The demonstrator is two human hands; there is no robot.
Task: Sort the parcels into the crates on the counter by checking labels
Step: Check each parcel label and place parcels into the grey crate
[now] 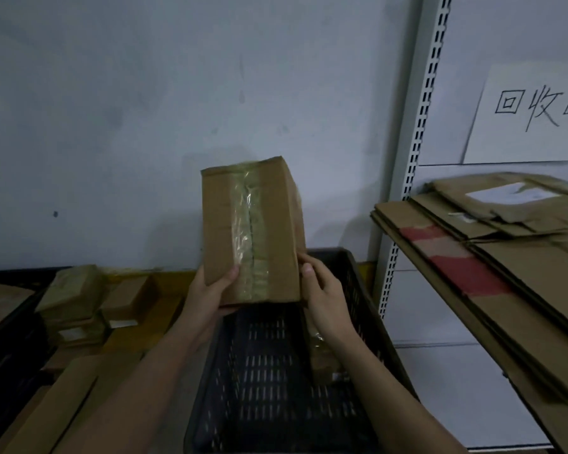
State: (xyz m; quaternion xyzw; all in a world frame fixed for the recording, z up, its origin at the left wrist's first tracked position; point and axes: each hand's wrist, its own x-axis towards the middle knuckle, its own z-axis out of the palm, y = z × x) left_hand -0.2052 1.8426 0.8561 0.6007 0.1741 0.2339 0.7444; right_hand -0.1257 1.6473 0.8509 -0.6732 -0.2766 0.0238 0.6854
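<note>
I hold a brown cardboard parcel (253,231) upright above a black slotted plastic crate (276,381). Clear tape runs down the parcel's facing side, and no label shows on it. My left hand (210,296) grips its lower left corner with the thumb on the front. My right hand (322,299) grips the lower right edge. A small taped parcel (323,358) lies inside the crate against its right wall, partly hidden by my right forearm.
Several taped parcels (79,299) are heaped on the counter at left, next to another dark crate (10,329). Flattened cardboard sheets (492,257) jut from a white slotted rack (417,142) at right, under a handwritten paper sign (532,113). A grey wall stands behind.
</note>
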